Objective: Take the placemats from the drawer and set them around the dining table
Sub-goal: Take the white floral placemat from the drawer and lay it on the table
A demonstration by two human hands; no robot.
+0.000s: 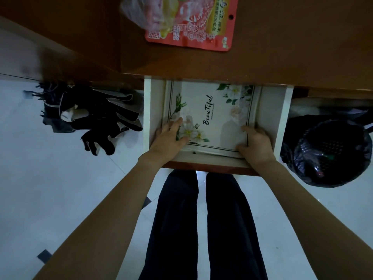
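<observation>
A white drawer stands pulled out from under the brown table. Inside lies a white placemat with flower prints, a thin dark border and the word "Beautiful". My left hand rests on its near left corner, fingers spread over the flowers and thumb on the near edge. My right hand is at the near right corner, its curled fingers closing on the mat's edge. Whether more mats lie beneath is hidden.
A red printed packet and a clear plastic bag lie on the table top. Dark cloth hangs on the left over the pale tiled floor. A bin with a black liner stands on the right. My dark-trousered legs are below the drawer.
</observation>
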